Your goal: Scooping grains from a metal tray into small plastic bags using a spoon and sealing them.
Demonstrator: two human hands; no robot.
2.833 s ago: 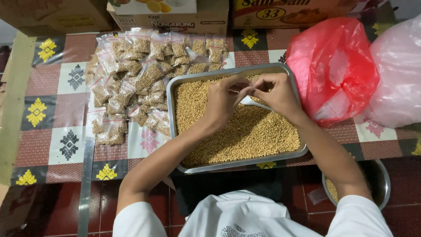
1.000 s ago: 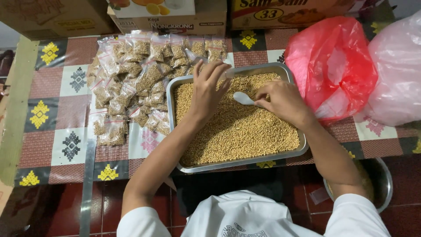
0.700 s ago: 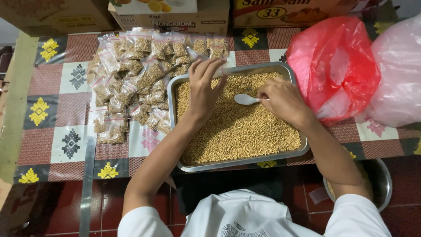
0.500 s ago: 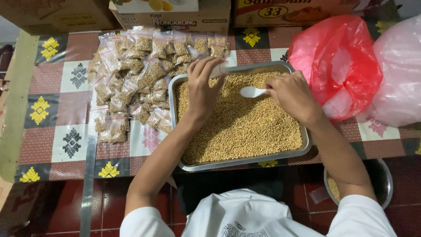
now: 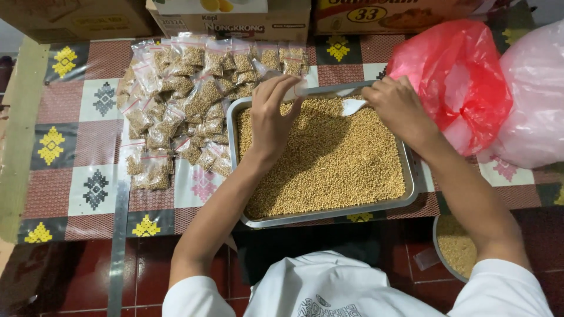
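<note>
A metal tray [image 5: 329,214] full of small tan grains [image 5: 329,164] lies in front of me on a patterned cloth. My left hand [image 5: 271,117] reaches over the tray's far left corner, fingertips pinched on a small clear plastic bag [image 5: 296,91] at the rim. My right hand [image 5: 396,105] is at the far right of the tray and grips a white spoon [image 5: 352,106], whose bowl points toward the bag just above the grains. Left of the tray lies a pile of several small clear packets [image 5: 182,100] filled with the same grains.
A red plastic bag [image 5: 458,76] and a pale pink one [image 5: 534,100] bulge to the right of the tray. Cardboard boxes [image 5: 235,17] line the far edge. A metal bowl [image 5: 455,246] with grains sits low at my right. A long metal strip [image 5: 117,246] lies on the left.
My left hand moved from the middle of the tray to its far left corner and took up a clear bag. My right hand carried the spoon toward the far rim.
</note>
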